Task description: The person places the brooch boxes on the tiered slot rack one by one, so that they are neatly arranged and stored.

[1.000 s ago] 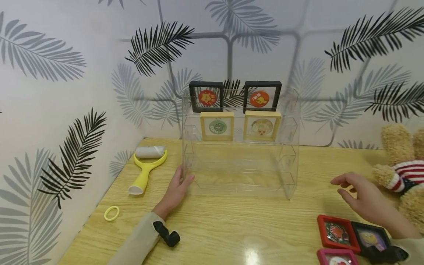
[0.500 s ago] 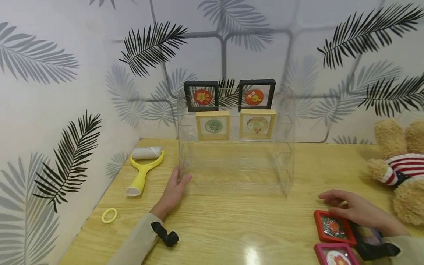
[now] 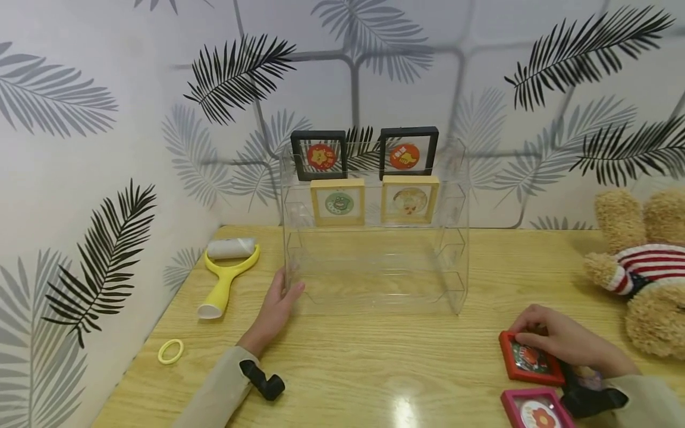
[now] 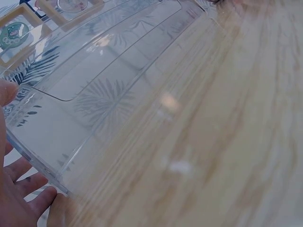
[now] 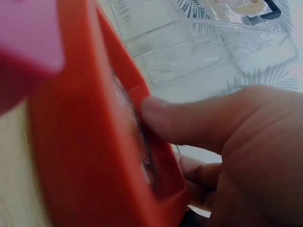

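Note:
A clear acrylic tiered rack (image 3: 455,294) stands on the wooden table. My left hand (image 3: 273,312) holds its left side panel, thumb in front and fingers behind the edge, as the left wrist view also shows. Two black frames (image 3: 319,176) are on the top tier, with two yellow frames (image 3: 338,222) on the tier below. At the right, my right hand (image 3: 567,340) pinches a red square frame (image 3: 530,375), thumb on its inner rim (image 5: 163,163) and fingers at its far side. A pink frame (image 3: 510,409) lies just in front. Another frame (image 3: 588,378) is mostly hidden under the right wrist.
A yellow-handled lint roller (image 3: 222,291) and a small yellow ring (image 3: 161,353) lie at the left. A teddy bear (image 3: 655,297) in a striped top sits at the right. Behind the table rises a leaf-patterned wall (image 3: 417,35).
My right hand has come down from above the table onto the red frame and taken hold of its far edge. The left hand stays on the rack; the head view has shifted slightly.

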Demonstrator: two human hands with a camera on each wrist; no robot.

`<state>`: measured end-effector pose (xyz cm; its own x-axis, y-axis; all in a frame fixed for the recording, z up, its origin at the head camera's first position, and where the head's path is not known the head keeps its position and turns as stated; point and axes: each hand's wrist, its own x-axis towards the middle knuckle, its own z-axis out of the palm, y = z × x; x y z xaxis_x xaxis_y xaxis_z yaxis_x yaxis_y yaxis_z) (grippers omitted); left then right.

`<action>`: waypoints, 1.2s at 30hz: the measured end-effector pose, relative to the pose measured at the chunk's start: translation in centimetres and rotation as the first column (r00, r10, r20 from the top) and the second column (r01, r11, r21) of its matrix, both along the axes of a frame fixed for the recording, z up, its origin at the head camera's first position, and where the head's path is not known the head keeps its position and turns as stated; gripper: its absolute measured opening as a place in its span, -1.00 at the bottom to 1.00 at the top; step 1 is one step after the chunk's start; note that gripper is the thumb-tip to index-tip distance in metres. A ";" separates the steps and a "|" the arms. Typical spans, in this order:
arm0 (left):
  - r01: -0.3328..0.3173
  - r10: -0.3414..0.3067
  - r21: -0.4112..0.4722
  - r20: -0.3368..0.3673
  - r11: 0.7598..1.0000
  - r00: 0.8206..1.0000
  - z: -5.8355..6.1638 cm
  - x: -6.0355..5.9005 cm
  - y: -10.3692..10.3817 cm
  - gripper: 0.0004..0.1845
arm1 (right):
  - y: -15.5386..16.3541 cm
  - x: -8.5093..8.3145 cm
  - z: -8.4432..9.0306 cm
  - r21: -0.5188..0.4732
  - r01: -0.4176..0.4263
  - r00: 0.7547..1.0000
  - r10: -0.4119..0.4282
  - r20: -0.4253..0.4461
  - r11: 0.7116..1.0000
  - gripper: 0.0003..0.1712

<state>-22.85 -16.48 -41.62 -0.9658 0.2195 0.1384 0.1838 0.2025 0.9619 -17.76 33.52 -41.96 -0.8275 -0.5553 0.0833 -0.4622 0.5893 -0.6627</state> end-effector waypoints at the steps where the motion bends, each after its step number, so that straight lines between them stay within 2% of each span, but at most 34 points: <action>1: 0.002 -0.002 -0.001 0.003 1.000 1.000 0.1 0.0 0.0 -0.38 | -0.1 0.0 0.0 0.028 0.028 1.000 -0.027 -0.004 0.999 -0.88; 5: 0.007 -0.007 0.022 0.006 1.000 1.000 -0.1 -0.1 0.0 -0.38 | -0.4 0.0 0.2 0.079 0.136 0.991 -0.134 -0.020 0.988 -0.90; 8: -0.001 0.001 0.034 -0.004 0.999 1.000 -0.9 -0.6 -0.2 -0.39 | -0.5 0.0 0.2 0.028 0.201 0.975 -0.197 -0.103 0.979 -0.91; 10: -0.008 0.009 0.031 -0.017 0.999 1.000 -1.7 -1.0 -0.4 -0.39 | -0.7 0.1 0.4 -0.009 0.255 0.949 -0.252 -0.190 0.967 -0.89; 13: -0.016 0.016 0.017 -0.036 1.000 0.999 -2.5 -1.5 -0.5 -0.39 | -1.2 0.4 1.0 -0.063 0.325 0.903 -0.330 -0.276 0.944 -0.86; 15: -0.014 0.015 0.012 -0.033 1.000 0.999 -2.7 -1.7 -0.5 -0.39 | -1.5 0.6 1.5 -0.097 0.342 0.889 -0.356 -0.287 0.935 -0.84; 18: -0.011 0.012 0.018 -0.033 1.000 0.999 -2.7 -1.8 -0.5 -0.39 | -1.9 0.9 2.1 -0.159 0.310 0.904 -0.343 -0.255 0.937 -0.80; 20: -0.012 0.013 0.019 -0.038 1.000 0.999 -2.6 -1.8 -0.5 -0.40 | -2.2 0.9 2.6 -0.193 0.281 0.908 -0.326 -0.263 0.940 -0.78; 25: -0.031 0.031 0.003 -0.060 1.000 0.998 -2.5 -1.8 -0.5 -0.41 | -3.4 0.6 4.7 -0.257 0.224 0.891 -0.304 -0.337 0.940 -0.76; 31: -0.027 0.027 0.000 -0.069 1.000 0.997 -2.6 -1.9 -0.6 -0.40 | -5.2 0.3 6.9 -0.322 0.091 0.917 -0.205 -0.342 0.942 -0.69; 34: -0.020 0.021 0.003 -0.072 1.000 0.997 -2.6 -1.8 -0.6 -0.39 | -6.4 -0.2 7.9 -0.326 0.042 0.910 -0.171 -0.377 0.945 -0.65; 36: -0.021 0.021 0.009 -0.068 1.000 0.997 -2.6 -1.7 -0.6 -0.38 | -7.3 -0.5 8.6 -0.295 0.039 0.892 -0.166 -0.420 0.955 -0.63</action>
